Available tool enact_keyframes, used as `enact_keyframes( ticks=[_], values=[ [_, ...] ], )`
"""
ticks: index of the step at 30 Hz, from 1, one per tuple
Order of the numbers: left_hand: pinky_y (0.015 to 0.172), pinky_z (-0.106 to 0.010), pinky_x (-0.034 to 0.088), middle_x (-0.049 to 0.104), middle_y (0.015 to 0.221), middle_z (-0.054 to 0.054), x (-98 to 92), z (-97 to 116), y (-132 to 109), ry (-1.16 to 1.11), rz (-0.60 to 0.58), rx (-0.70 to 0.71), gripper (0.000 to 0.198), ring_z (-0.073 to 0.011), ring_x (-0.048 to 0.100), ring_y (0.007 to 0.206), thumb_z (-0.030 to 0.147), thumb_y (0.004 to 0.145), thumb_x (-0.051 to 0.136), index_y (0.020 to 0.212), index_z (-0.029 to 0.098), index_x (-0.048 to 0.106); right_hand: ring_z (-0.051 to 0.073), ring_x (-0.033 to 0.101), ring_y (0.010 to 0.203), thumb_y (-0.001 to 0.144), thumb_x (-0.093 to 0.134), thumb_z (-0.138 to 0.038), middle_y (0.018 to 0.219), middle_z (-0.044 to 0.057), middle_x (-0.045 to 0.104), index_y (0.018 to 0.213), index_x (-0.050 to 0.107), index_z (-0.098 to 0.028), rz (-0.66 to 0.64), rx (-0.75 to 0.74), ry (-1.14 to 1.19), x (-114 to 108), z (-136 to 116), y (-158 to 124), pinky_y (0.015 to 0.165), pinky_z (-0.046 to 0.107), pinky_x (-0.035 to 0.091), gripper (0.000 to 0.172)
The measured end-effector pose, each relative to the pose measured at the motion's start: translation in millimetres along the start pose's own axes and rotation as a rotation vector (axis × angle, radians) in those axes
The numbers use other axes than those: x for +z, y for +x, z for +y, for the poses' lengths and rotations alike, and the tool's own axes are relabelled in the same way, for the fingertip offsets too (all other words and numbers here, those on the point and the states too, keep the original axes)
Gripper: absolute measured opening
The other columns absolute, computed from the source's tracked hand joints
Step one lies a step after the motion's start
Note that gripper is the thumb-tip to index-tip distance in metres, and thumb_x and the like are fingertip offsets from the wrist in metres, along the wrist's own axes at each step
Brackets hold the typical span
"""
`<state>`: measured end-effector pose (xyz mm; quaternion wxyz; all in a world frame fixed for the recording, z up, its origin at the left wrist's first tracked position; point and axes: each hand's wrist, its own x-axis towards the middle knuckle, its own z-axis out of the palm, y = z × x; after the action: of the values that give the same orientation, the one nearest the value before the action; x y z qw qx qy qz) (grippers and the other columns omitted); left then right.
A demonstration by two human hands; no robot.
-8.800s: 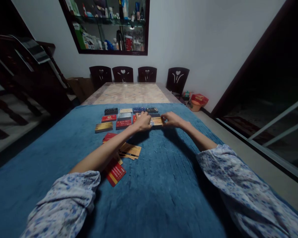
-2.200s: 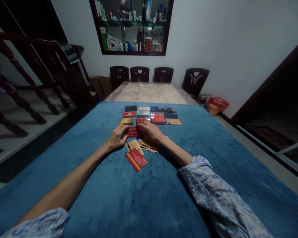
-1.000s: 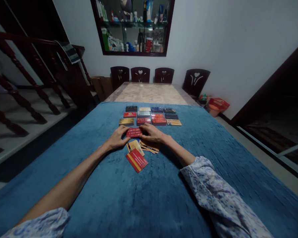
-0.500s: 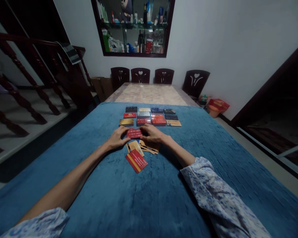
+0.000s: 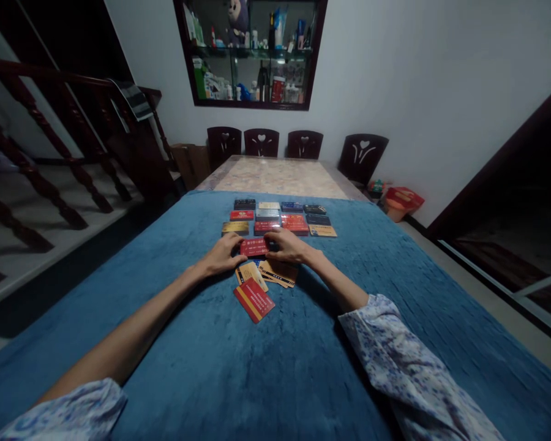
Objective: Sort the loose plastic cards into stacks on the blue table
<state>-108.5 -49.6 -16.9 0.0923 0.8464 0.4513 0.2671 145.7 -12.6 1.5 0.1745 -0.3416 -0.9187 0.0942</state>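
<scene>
I find both of the person's hands engaged on one item. The left grip (image 5: 224, 252) pinches the left end of a red card (image 5: 254, 247) between fingers and thumb; the right grip (image 5: 286, 246) pinches its right end. The card sits just short of the front row of stacks. I judge that this two-ended hold serves to square its edges. How many cards lie beneath it, I cannot tell.

The gold stack (image 5: 236, 228), red stack (image 5: 266, 228) and orange-red stack (image 5: 295, 225) lie with long edges facing the wearer, apparently so each face reads separately. Nearer, tan cards (image 5: 282, 277) fan out beneath the right wrist, and a red-and-yellow card (image 5: 254, 300) lies aslant, overlapping a yellow card (image 5: 251, 274).

Materials: the cards are thin, flat rectangles, the stacked ones glossy. The blue cloth (image 5: 284, 380) shows a plush, brushed nap, which I expect to resist sliding. Beyond it, the bare tabletop (image 5: 275, 174) is mottled like stone.
</scene>
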Motion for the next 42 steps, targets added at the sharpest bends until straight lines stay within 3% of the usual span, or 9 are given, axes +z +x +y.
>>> enact_keyframes(
  ticks=[8,16,26,42],
  values=[
    [0.103,-0.048,0.052,0.063,0.115,-0.012,-0.4,-1.2,28.2,0.061,-0.010,0.044,0.035,-0.0303,0.062,0.112,0.034,0.079,0.071,0.109,0.017,0.069,0.024,0.059,0.098,0.078,0.077,-0.028,0.107,0.012,0.062,0.105,0.070,-0.012,0.015,0.010,-0.030,-12.4,12.2,-1.2,0.087,0.033,0.047,0.032],
    [0.103,-0.047,0.050,0.062,0.113,-0.011,1.8,-5.0,50.0,0.145,-0.026,0.070,0.036,-0.0300,0.060,0.110,0.036,0.080,0.069,0.110,0.017,0.070,0.021,0.058,0.089,0.081,0.071,-0.028,0.097,0.010,0.064,0.092,0.069,-0.013,-0.030,0.009,-0.125,-24.9,20.8,7.4,0.081,0.029,0.045,0.018],
    [0.103,-0.052,0.044,0.063,0.115,-0.012,6.2,-4.4,77.3,0.275,-0.067,-0.005,0.039,-0.0350,0.055,0.115,0.038,0.077,0.068,0.112,0.019,0.071,0.029,0.059,0.102,0.082,0.072,-0.033,0.107,0.015,0.067,0.102,0.071,-0.016,-0.121,0.154,-0.318,-39.6,27.4,18.1,0.079,0.032,0.044,0.026],
    [0.099,-0.051,0.043,0.066,0.114,-0.013,5.3,-3.2,113.0,0.403,-0.198,-0.089,0.036,-0.0366,0.052,0.113,0.039,0.076,0.068,0.105,0.019,0.074,0.034,0.063,0.108,0.084,0.073,-0.032,0.112,0.018,0.071,0.103,0.077,-0.017,-0.223,0.245,-0.331,-55.3,30.7,38.4,0.083,0.038,0.050,0.025]
  ],
)
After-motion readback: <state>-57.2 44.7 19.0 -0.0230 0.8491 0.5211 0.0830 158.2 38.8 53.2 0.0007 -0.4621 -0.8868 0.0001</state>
